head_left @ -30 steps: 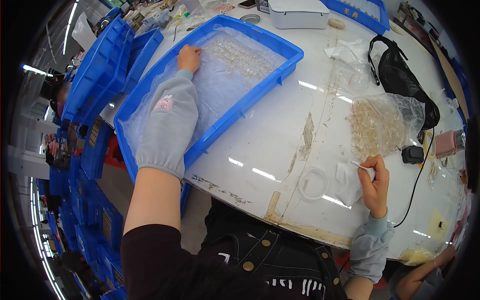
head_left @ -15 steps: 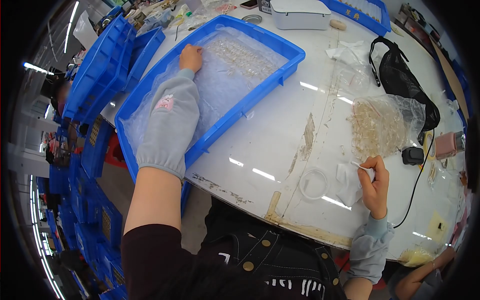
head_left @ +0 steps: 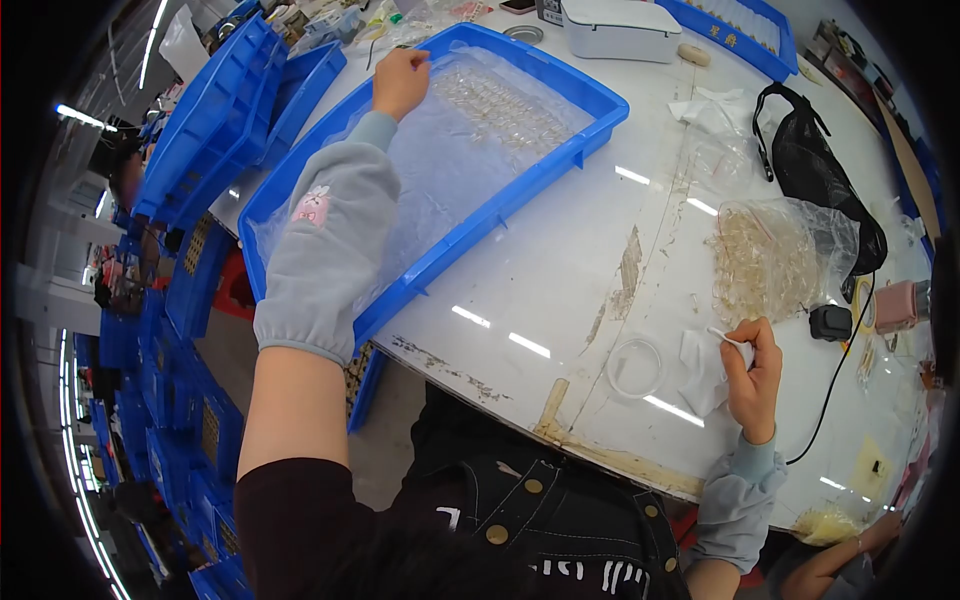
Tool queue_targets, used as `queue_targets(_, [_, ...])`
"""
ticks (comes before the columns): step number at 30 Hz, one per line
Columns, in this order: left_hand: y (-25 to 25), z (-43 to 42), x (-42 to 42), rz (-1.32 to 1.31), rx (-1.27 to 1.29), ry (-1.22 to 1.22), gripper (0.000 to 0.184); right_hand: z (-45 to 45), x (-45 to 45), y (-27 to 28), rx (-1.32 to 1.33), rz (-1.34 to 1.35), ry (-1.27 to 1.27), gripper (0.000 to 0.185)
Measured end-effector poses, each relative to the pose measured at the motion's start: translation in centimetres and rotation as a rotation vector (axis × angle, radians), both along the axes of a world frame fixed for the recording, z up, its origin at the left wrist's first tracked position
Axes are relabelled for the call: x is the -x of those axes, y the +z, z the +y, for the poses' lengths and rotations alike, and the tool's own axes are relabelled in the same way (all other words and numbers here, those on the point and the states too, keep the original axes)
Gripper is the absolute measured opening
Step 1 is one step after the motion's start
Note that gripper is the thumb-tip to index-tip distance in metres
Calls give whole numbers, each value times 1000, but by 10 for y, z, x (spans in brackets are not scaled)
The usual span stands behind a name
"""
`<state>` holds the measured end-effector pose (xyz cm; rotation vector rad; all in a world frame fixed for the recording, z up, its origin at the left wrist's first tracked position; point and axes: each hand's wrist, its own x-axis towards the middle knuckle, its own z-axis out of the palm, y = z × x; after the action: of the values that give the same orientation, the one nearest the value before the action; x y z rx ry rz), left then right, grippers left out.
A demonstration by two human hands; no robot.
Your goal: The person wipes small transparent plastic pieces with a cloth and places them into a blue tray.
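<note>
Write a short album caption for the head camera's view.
The left hand hovers over a blue tray of small, clear-looking pieces, while the right hand pinches a white sheet.

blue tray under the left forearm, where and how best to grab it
Probably grip the blue tray by both long rims, from outside: it lies open-topped with raised walls, and the small clear pieces inside favour a level lift.

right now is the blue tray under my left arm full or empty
Partly filled: the blue tray has small clear pieces toward its far end; the visible plastic sheet nearer you looks bare.
</note>
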<state>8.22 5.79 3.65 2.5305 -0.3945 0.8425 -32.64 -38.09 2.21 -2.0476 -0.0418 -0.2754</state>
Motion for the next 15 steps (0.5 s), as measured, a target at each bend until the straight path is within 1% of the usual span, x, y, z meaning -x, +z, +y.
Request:
queue_targets(2, [22, -36, 13, -46, 85, -128, 20, 0, 0, -1, -3, 2, 6, 10])
queue_targets(4, [47, -82, 39, -60, 95, -306, 19, -1, 0, -4, -13, 4, 6, 10])
queue_targets(6, [64, -130, 69, -96, 14, -490, 19, -1, 0, -3, -14, 1, 0, 10])
queue_targets(8, [71, -179, 108, 29, -41, -641, 17, -1, 0, -2, -11, -5, -10, 10])
queue_targets(10, [67, -222, 139, 190, -214, -822, 16, -1, 1, -2, -6, -13, -21, 11])
queue_targets(11, [66, -240, 162, 321, -280, -833, 15, -1, 1, -2, -14, -12, -18, 11])
queue_targets(12, [68, -255, 184, 443, -407, -837, 16, -1, 1, -2, -20, -11, -15, 11])
queue_targets(13, [56, -273, 198, 458, -517, -830, 18, -2, 2, -2, -27, -10, -11, 11])
queue_targets(14, [47, -285, 210, 467, -576, -901, 15, -2, 2, -1, -27, -12, -3, 11])
queue_targets(15, [40, -297, 221, 494, -613, -923, 18, -2, 2, -1, -27, -12, 5, 10])
